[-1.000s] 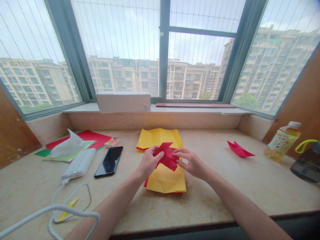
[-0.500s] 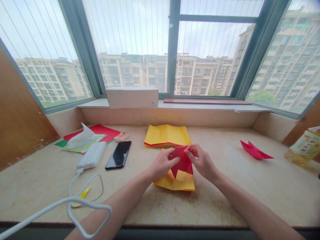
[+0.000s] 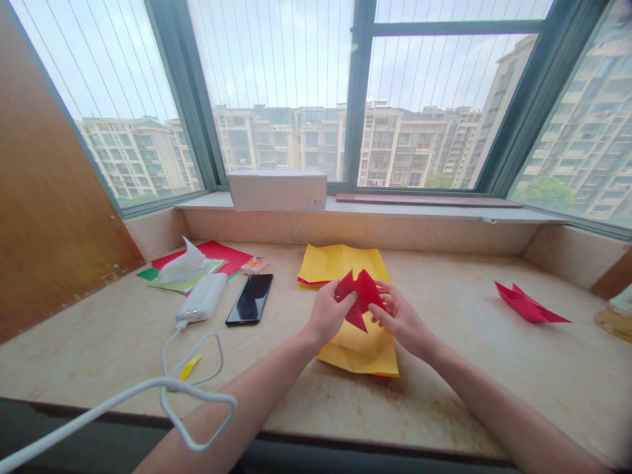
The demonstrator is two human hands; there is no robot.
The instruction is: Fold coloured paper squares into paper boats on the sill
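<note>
Between my two hands a folded red paper with pointed corners is held up above yellow sheets. My left hand pinches its left side, thumb in front. On the other side my right hand grips the right edge between thumb and fingers. Beneath them lies a creased yellow paper, with a bit of red showing under its edge. Just behind, a stack of yellow paper has red sheets in it. A finished-looking red paper boat shape rests alone at the right.
To the left lie a black phone, a white power bank with a looping white cable, a tissue pack and red sheets. A white box stands on the sill. A jar is partly visible at the right edge.
The red paper has been turned in my hands; two points now stick up at its top. My right fingers have shifted from its top to its right edge. The view has swung slightly left.
</note>
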